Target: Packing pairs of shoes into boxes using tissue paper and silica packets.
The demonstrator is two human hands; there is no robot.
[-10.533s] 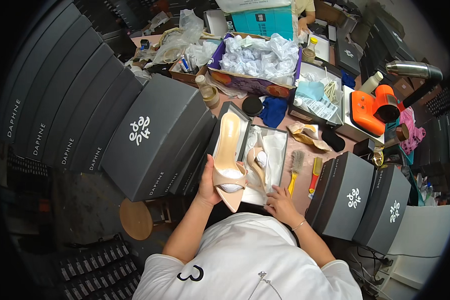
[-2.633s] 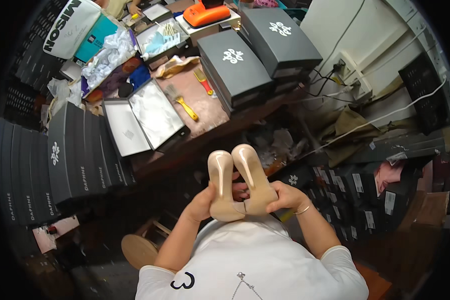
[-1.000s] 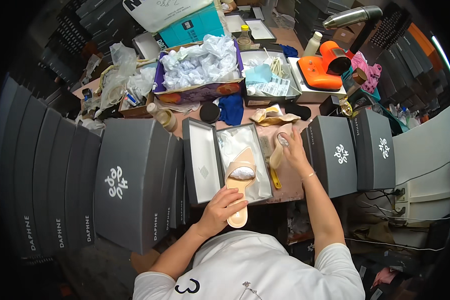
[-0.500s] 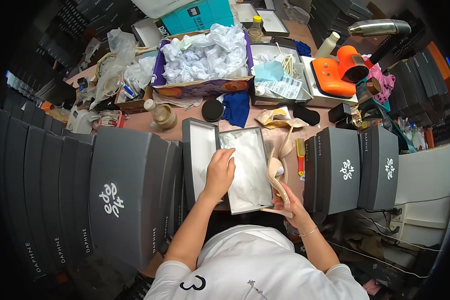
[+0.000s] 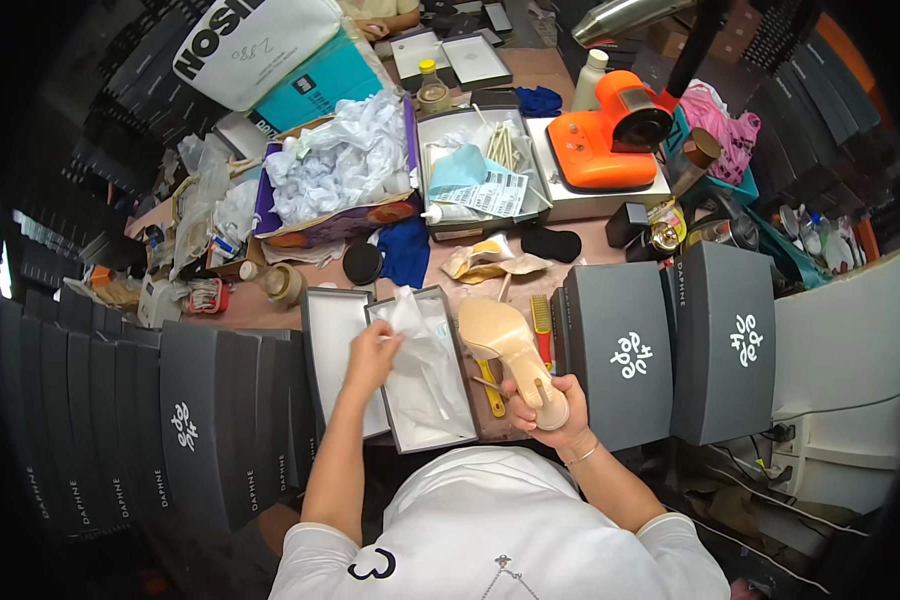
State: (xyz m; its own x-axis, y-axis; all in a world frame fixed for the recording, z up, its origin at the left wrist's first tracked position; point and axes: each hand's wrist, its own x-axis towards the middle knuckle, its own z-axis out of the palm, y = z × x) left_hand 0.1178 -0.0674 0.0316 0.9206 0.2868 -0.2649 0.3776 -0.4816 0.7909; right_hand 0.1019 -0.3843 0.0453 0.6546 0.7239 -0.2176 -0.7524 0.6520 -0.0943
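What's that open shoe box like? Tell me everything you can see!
The open shoe box is dark grey outside and looks like cardboard. It sits on the pinkish table, right in front of the person. Its lid is open along the left side, pale inner face showing; I can't tell if it's joined on. Crumpled white tissue paper lines the box, and the left hand pinches some of it.

Clear from above over near end of open shoebox (image 5: 436, 446); screened farther back by raised tissue paper (image 5: 419, 345). Walled in by shoebox row (image 5: 200, 440) left, shoebox group (image 5: 625, 385) right. Tight between open shoebox and shoebox group, obstructed by high-heeled sandal (image 5: 502, 336).
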